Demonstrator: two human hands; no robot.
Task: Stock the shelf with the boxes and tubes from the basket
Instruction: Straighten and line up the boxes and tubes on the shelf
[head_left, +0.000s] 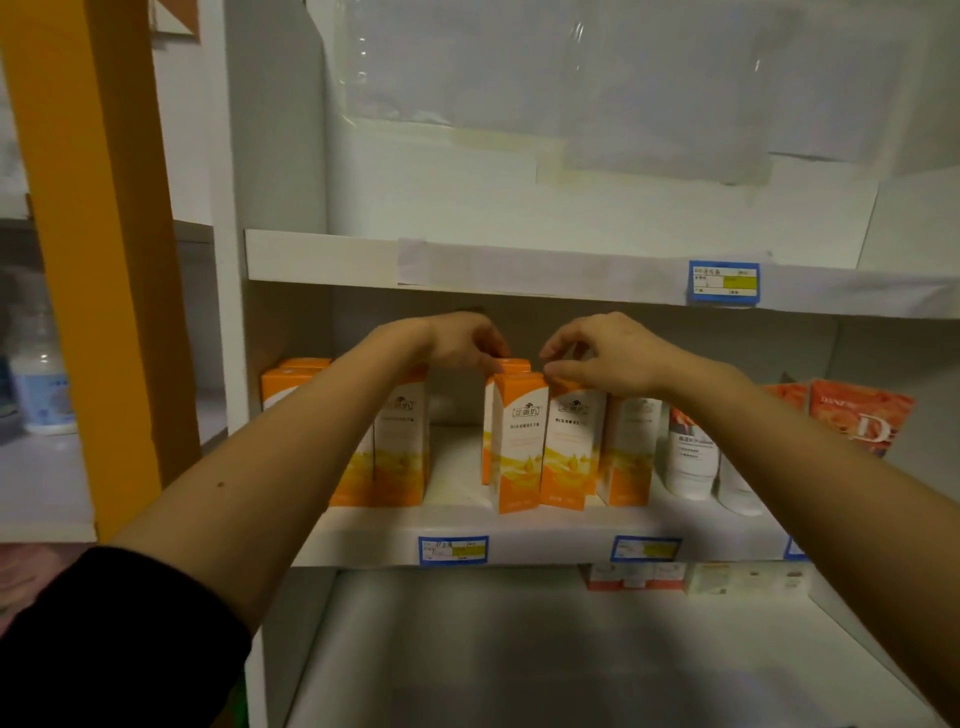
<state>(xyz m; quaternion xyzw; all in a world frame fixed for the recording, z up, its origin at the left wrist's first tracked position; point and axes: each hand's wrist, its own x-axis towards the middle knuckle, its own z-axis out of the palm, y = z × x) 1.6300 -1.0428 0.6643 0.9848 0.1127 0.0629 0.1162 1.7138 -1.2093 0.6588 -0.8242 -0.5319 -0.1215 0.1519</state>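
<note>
Head cam, the only angle I've got: both arms are up at the middle shelf (545, 535), working on the orange-and-white boxes bunched near the middle of its front edge. My left hand (462, 343) has its fingers curled down onto the top of the back box (508, 366), I reckon to keep it upright while I square up the row. My right hand (608, 353) is pinching the top of the slanted box (571, 436) just beside the front box (519, 441), which sits twisted at the shelf edge and probably wants straightening. There's a gap between this bunch and the left-hand boxes (400, 447), so room for more. White tubes (691, 457) stand further right, red packets (857, 415) beyond them. The basket is out of shot.
</note>
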